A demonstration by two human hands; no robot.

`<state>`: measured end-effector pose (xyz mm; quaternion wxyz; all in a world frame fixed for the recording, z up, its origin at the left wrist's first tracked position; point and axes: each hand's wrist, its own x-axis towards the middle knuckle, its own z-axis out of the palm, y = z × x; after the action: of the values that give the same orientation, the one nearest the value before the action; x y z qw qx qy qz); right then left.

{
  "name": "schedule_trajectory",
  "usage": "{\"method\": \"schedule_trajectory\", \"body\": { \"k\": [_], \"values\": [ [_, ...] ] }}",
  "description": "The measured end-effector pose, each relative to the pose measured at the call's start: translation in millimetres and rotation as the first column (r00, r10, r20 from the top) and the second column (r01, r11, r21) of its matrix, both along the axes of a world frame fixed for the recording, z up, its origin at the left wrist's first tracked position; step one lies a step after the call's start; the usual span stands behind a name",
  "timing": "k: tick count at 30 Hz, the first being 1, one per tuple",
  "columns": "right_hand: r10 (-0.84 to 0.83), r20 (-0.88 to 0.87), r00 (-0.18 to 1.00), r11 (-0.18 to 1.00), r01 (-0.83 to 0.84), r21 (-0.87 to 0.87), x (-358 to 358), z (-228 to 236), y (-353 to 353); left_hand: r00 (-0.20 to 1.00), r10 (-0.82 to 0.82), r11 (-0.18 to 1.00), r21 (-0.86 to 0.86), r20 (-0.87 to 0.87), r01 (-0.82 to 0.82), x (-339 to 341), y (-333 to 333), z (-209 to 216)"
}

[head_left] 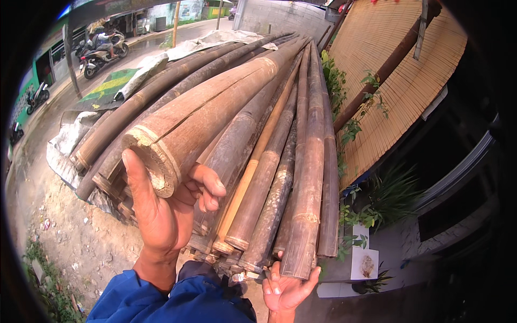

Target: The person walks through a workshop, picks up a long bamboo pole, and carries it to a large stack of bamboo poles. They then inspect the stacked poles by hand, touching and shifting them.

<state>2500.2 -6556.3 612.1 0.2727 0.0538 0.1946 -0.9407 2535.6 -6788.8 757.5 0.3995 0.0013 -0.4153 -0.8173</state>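
A thick brown bamboo pole [207, 105] with a long crack along its side points its cut end toward me. My left hand [167, 210] cups that end from below, thumb up along the cut face and fingers curled around the far side. Lower right, my right hand [288, 290] grips the near end of another bamboo pole [305, 202] from underneath, partly hidden by it. Between my hands lie several more poles, among them a yellowish pole [242, 194] and a dark mottled pole [277, 210]. They rest side by side on a pile that runs away from me.
White sheeting [67, 145] lies along the pile's left side. A woven bamboo screen [401, 81] and green plants [350, 129] stand close on the right. Stony ground [81, 242] spreads at left, with a road and a motorcycle [105, 54] beyond.
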Motion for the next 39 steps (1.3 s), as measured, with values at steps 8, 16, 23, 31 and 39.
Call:
{"method": "schedule_trajectory", "body": {
  "k": [8, 16, 23, 31, 39],
  "values": [
    [-0.254, -0.344, 0.904, 0.8, 0.397, 0.45, -11, 5, 76, 0.995, 0.097, 0.995, -0.016, 0.032, -0.097, 0, 2, -4],
    [-0.005, -0.614, 0.789, 0.295, 0.588, 0.753, -2, -8, 104, 0.999, 0.042, 0.986, -0.16, 0.031, -0.037, -1, 3, -23],
    [0.288, -0.842, 0.456, -0.122, 0.89, 0.44, -8, 16, 86, 0.993, -0.005, 0.973, -0.23, 0.115, 0.031, -1, 6, -37],
    [0.411, -0.861, 0.3, -0.131, 0.954, 0.27, -27, 10, 52, 0.992, 0.04, 0.944, -0.33, 0.118, 0.001, -5, 15, -50],
    [0.3, -0.883, 0.361, -0.188, 0.93, 0.317, -26, -15, 62, 0.992, 0.002, 0.941, -0.335, 0.129, 0.041, -1, 9, -59]
  ]
}}
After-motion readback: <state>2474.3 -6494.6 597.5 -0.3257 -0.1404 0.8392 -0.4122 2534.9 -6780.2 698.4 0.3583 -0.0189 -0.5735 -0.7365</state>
